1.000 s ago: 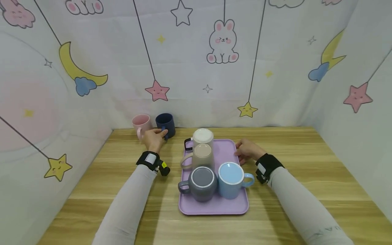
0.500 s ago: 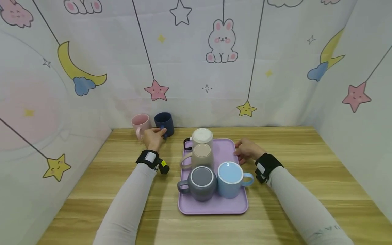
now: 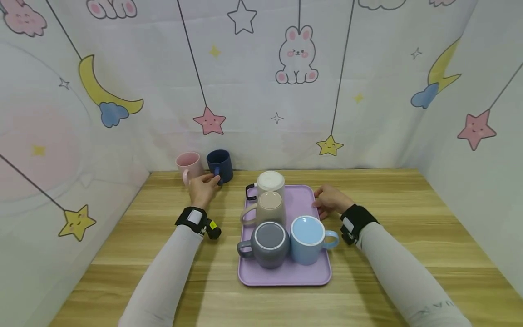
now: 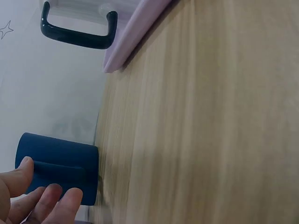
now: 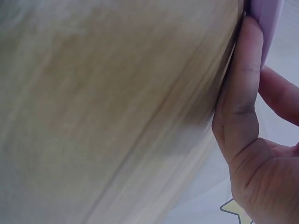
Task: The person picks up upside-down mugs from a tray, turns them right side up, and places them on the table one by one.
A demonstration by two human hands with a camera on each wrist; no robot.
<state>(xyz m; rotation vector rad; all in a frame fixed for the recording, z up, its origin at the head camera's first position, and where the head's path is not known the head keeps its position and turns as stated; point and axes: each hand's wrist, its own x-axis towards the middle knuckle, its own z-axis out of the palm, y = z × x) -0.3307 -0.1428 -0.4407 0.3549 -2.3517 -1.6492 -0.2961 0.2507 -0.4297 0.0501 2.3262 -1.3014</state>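
Mugs (image 3: 307, 245) number six (four on one tray (image 3: 286, 276)).

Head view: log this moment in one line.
left hand: at handle of navy mug; right hand: touching lilac tray; inverted on tray: white mug, beige mug, gray mug, light-blue mug; pink mug: upright

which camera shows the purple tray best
The head view: it takes in nearly the whole purple tray, though mugs cover part. The left wrist view catches only a corner portion; the right wrist view, just a strip of edge touching the right hand.
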